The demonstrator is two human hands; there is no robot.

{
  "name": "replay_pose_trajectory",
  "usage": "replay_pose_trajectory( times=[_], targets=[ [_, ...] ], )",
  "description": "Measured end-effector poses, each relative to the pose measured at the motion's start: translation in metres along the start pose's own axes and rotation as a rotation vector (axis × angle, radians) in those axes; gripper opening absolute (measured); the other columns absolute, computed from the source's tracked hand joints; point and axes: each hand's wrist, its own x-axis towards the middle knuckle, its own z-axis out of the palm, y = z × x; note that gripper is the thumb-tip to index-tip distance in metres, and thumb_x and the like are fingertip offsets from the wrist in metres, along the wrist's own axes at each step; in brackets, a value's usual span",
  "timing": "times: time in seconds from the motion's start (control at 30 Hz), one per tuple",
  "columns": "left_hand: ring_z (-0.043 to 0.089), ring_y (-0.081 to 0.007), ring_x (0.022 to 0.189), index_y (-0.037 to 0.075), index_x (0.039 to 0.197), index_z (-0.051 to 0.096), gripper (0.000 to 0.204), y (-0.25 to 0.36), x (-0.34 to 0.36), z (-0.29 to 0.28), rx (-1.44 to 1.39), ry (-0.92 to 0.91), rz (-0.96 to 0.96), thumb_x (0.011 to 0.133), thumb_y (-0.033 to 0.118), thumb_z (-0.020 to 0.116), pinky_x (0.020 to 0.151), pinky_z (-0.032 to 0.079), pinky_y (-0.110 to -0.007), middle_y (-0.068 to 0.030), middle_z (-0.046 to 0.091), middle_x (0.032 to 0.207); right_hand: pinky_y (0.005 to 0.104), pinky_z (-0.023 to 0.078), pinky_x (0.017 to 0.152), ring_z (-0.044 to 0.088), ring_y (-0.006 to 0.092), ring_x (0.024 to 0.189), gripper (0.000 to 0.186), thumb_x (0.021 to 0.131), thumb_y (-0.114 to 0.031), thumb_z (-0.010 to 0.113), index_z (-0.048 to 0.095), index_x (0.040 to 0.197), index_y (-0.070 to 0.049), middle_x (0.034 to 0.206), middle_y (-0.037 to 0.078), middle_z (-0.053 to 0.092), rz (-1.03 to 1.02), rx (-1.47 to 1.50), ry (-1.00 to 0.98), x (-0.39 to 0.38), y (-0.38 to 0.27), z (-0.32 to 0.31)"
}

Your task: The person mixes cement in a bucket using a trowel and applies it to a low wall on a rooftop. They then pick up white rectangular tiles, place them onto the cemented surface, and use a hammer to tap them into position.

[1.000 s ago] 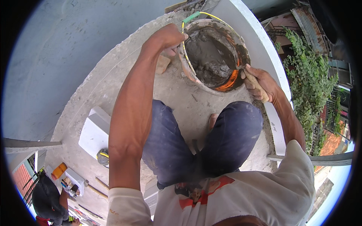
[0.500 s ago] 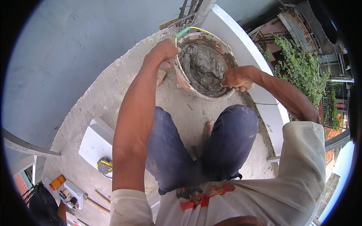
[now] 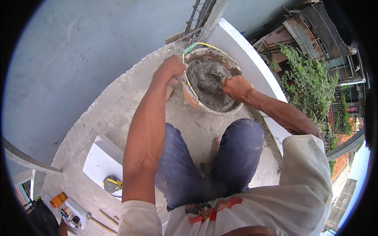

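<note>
A bucket [image 3: 191, 100] of wet grey mortar [image 3: 206, 80] stands on the rough concrete in front of my knees. My left hand [image 3: 172, 67] is closed on its left rim, beside the yellow wire handle [image 3: 210, 45] with a green grip [image 3: 189, 48]. Over the right half of the mortar, my right hand [image 3: 237, 88] is closed in a fist. It holds what looks like a trowel; the wooden handle showed a moment ago, but fingers and mortar hide it now.
White blocks line the slab's right edge as a low wall [image 3: 248, 51]. To my left lie a white block [image 3: 98, 161], a tape measure [image 3: 112, 183], an orange spool [image 3: 58, 200] and a white tray [image 3: 80, 210] of small things. Steel bars [image 3: 197, 17] rise behind the bucket.
My right hand has moved left from the bucket's right rim toward the middle of the mortar, and its wrist has turned. My left hand stays at the rim. The view has shifted slightly.
</note>
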Motion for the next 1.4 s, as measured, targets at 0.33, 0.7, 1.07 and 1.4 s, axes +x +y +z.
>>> replay_pose_trajectory(
  times=[0.33,0.7,1.07,1.4],
  targets=[
    [0.074,-0.0273,0.059,-0.008,0.089,0.069,0.038,-0.013,0.004,-0.003,-0.044,0.012,0.007,0.096,0.029,0.071,0.06,0.06,-0.037,-0.0157,0.072,0.073,0.0439,0.064,0.069,0.078,0.0327,0.081,0.015,0.085,-0.01,0.067,0.074,0.097,-0.003,0.081,0.015,0.075,0.021,0.042,-0.175,-0.05,0.074,-0.068],
    [0.072,-0.0256,0.057,-0.011,0.088,0.069,0.037,-0.018,0.012,0.006,-0.083,0.04,0.041,0.097,0.025,0.072,0.054,0.06,-0.035,-0.0168,0.07,0.072,0.0423,0.064,0.072,0.079,0.0293,0.086,0.011,0.087,-0.01,0.068,0.076,0.083,-0.005,0.084,0.012,0.077,-0.052,0.016,-0.011,0.001,0.007,0.007],
    [0.075,-0.0255,0.065,-0.01,0.104,0.072,0.038,-0.007,0.011,0.003,-0.013,-0.011,0.001,0.097,0.027,0.071,0.059,0.062,-0.036,-0.0185,0.076,0.087,0.0445,0.065,0.073,0.078,0.0341,0.085,0.014,0.084,-0.009,0.069,0.076,0.095,-0.006,0.084,0.016,0.076,0.267,0.033,0.002,-0.005,0.082,-0.013],
    [0.076,-0.0261,0.067,-0.008,0.104,0.074,0.038,-0.02,0.015,0.001,-0.028,-0.033,-0.023,0.096,0.03,0.073,0.062,0.062,-0.039,-0.0167,0.077,0.087,0.0426,0.064,0.073,0.078,0.0329,0.085,0.009,0.083,-0.009,0.07,0.076,0.086,-0.002,0.083,0.015,0.075,-0.171,0.017,-0.018,-0.014,0.011,-0.007]
  ],
)
